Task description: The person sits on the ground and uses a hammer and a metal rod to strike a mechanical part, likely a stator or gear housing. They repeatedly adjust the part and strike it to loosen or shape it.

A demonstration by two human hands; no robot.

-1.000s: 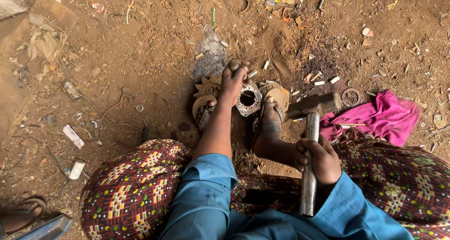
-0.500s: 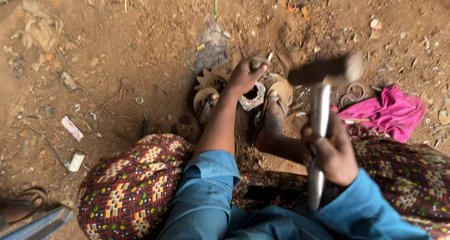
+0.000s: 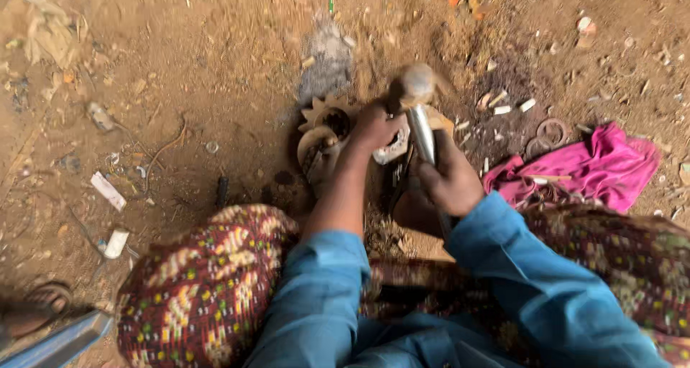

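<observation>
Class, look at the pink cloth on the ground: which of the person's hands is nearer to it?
Right. The right hand, gripping the hammer, is just left of the pink cloth; the left hand is farther left.

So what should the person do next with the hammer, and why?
Probably lift the hammer back up for another blow. Its head sits low over the metal ring part that the left hand steadies on the dirt, and the right hand grips the handle, so the part seems unfinished.
</observation>
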